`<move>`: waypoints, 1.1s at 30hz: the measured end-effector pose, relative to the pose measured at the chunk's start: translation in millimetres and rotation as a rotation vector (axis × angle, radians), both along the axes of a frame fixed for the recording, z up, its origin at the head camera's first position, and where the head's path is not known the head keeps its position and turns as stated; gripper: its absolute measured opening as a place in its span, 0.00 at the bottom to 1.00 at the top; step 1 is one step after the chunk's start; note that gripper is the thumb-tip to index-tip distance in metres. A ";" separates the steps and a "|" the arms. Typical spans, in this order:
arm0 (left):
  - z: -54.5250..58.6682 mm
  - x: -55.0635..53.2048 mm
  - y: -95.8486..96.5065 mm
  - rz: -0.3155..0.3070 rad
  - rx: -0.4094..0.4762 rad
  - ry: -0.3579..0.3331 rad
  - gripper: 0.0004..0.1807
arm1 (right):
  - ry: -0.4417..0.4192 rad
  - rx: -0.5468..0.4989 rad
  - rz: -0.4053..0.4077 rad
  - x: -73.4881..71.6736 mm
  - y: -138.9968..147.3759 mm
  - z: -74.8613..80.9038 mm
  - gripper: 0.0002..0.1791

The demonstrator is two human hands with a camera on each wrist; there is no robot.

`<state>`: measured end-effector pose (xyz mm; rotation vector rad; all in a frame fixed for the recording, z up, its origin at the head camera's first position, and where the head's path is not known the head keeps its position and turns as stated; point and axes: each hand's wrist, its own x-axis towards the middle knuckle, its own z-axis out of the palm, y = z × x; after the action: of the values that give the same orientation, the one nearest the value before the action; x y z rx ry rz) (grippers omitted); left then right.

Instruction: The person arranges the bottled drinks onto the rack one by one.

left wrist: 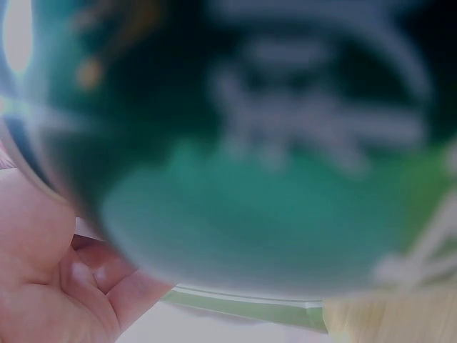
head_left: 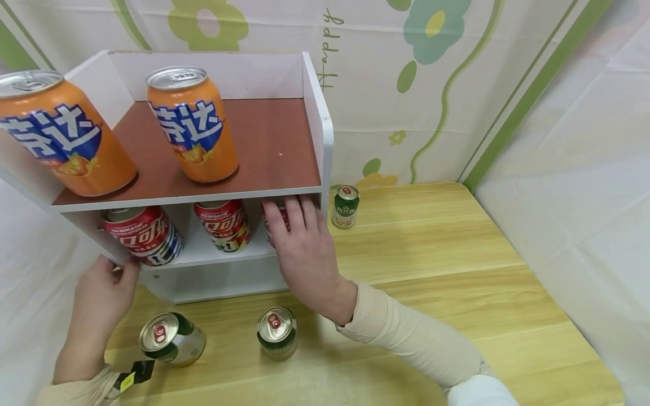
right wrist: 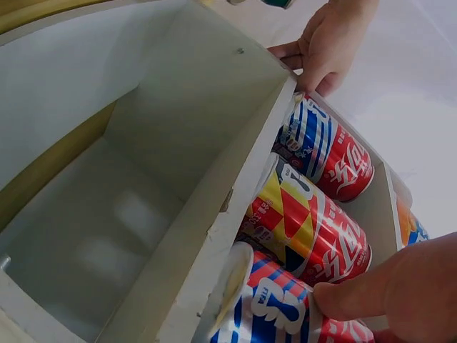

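My right hand (head_left: 310, 254) grips a red Coca-Cola can (right wrist: 282, 307) at the right end of the middle level of the white shelf (head_left: 325, 135). In the right wrist view, the thumb (right wrist: 357, 289) presses on the can's side. Two more Coca-Cola cans, one in the middle (head_left: 223, 225) and one at the left (head_left: 147, 234), stand on the same level. At the shelf's left side, my left hand (head_left: 104, 293) holds the edge of the side panel, close to the left can. A green can fills most of the left wrist view, blurred.
Two orange Fanta cans (head_left: 195, 129) (head_left: 66, 135) stand on the brown top level. On the wooden table (head_left: 437, 270), two green cans (head_left: 175, 341) (head_left: 276, 338) stand before the shelf. Another green can (head_left: 346, 208) is right of it. White curtains surround the table.
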<state>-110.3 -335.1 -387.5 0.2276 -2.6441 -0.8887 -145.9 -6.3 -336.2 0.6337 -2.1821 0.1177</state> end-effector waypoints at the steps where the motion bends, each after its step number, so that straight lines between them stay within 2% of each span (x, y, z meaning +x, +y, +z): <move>1: -0.1 -0.1 0.0 -0.002 0.002 -0.001 0.19 | -0.002 0.002 -0.010 -0.4 -0.4 0.2 0.20; 11: 0.7 0.2 3.0 0.003 0.009 -0.021 0.20 | -0.007 0.069 -0.111 -2.8 -4.0 1.0 0.17; 21: 0.2 -0.2 2.3 0.009 0.000 -0.014 0.19 | 0.017 0.084 -0.150 -4.8 -6.1 0.4 0.18; 26: -0.1 0.1 2.1 0.004 0.002 -0.007 0.19 | -0.007 0.068 -0.129 -5.0 -5.0 -0.5 0.19; 33: 1.1 0.5 2.5 0.013 0.000 -0.015 0.18 | -0.087 0.019 -0.037 -4.3 -0.9 -0.5 0.37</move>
<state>-109.8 -332.6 -386.3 0.2521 -2.6537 -0.8857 -150.2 -7.2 -336.7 0.6090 -2.2798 0.1070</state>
